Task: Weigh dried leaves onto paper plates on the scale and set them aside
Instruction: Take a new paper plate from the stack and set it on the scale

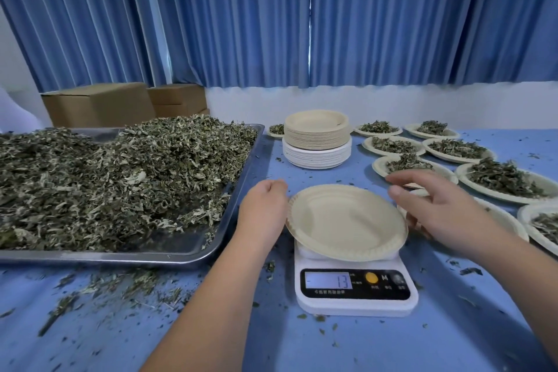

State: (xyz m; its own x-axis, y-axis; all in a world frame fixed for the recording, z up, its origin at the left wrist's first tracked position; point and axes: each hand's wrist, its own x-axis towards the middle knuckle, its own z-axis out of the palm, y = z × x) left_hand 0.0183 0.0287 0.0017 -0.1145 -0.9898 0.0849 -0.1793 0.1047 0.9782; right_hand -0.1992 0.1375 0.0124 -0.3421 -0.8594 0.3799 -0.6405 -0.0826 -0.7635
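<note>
An empty beige paper plate (pixel 344 220) lies on the white digital scale (pixel 356 290), whose display reads 13. My left hand (pixel 264 208) rests against the plate's left rim, fingers curled; whether it pinches the rim I cannot tell. Spread open, my right hand (pixel 428 199) hovers at the plate's right rim with nothing in it. A big metal tray (pixel 181 254) on the left carries a heap of dried leaves (pixel 105 178). Behind the scale stands a stack of empty paper plates (pixel 317 139).
Several leaf-filled plates (pixel 504 181) cover the blue table at the right, one partly under my right hand. Leaf crumbs litter the tablecloth (pixel 120 326) near the tray. Cardboard boxes (pixel 99 103) sit at the back left before blue curtains.
</note>
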